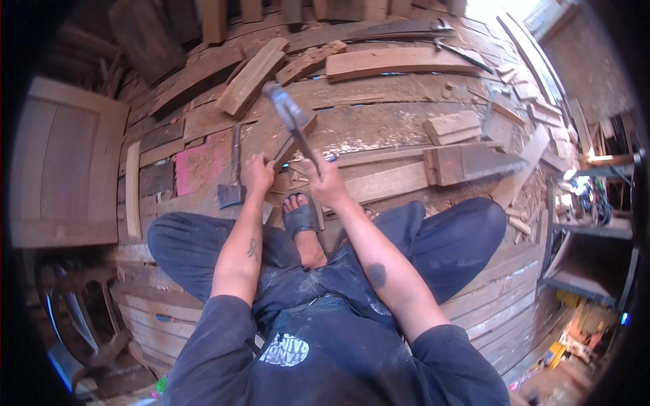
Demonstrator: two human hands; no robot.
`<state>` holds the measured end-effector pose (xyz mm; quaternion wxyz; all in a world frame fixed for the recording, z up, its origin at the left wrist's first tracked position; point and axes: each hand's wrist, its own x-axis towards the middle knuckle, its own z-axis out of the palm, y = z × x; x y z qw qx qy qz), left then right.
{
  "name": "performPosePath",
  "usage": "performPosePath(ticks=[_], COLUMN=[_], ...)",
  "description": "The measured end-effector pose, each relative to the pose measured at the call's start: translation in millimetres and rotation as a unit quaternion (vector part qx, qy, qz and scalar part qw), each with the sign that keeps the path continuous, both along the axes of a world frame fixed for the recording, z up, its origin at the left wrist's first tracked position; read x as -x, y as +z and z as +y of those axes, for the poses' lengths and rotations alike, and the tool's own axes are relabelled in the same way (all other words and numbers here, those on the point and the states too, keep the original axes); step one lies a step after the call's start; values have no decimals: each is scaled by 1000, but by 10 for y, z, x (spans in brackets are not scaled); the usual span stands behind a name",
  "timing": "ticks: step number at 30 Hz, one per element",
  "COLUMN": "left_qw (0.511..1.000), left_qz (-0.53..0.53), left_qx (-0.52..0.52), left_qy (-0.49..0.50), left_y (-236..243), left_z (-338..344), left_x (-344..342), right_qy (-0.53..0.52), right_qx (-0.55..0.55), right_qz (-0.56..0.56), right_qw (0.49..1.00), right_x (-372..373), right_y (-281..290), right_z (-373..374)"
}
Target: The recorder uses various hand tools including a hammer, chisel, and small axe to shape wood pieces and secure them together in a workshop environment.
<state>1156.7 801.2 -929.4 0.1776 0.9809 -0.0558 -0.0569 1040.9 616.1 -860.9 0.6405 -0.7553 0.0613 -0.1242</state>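
Observation:
My right hand (326, 183) is closed round the handle of a hammer (305, 144). Its metal head is raised forward and smeared by motion. My left hand (258, 174) is closed at the near end of a short wooden block (267, 139), beneath and left of the hammer; its fingertips are partly hidden. Beside my left hand, a wide-bladed chisel (231, 195) lies on the planks with its shaft pointing away from me. My sandalled foot (301, 215) rests just below both hands.
Long timber pieces (399, 64) and a second hammer (464, 55) lie farther out. A handsaw (399, 28) is at the far edge. To the right are a pointed dark timber (474, 162) and a metal shelf (589, 230). A wooden panel (71, 162) stands left. Shavings cover the planks.

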Motion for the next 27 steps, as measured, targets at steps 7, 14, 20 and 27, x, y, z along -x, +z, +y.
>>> performPosePath(ticks=[7,14,20,27], left_qw=[1000,1000,1000,999], left_qz=[0,1,-6,-9], left_qx=[26,4,13,39], left_qy=[-9,-9,-21,-35], left_y=[-71,-91,-154,-189], left_z=[49,38,43,76], left_x=[-45,-57,-76,-103], right_qy=[81,89,54,40], right_qx=[50,57,-29,-64], right_qz=[242,299,105,128], right_qw=[966,948,993,989], right_x=[-15,23,-33,-60], right_y=[-595,-441,4,-161], right_z=[-125,-134,-95,-30])
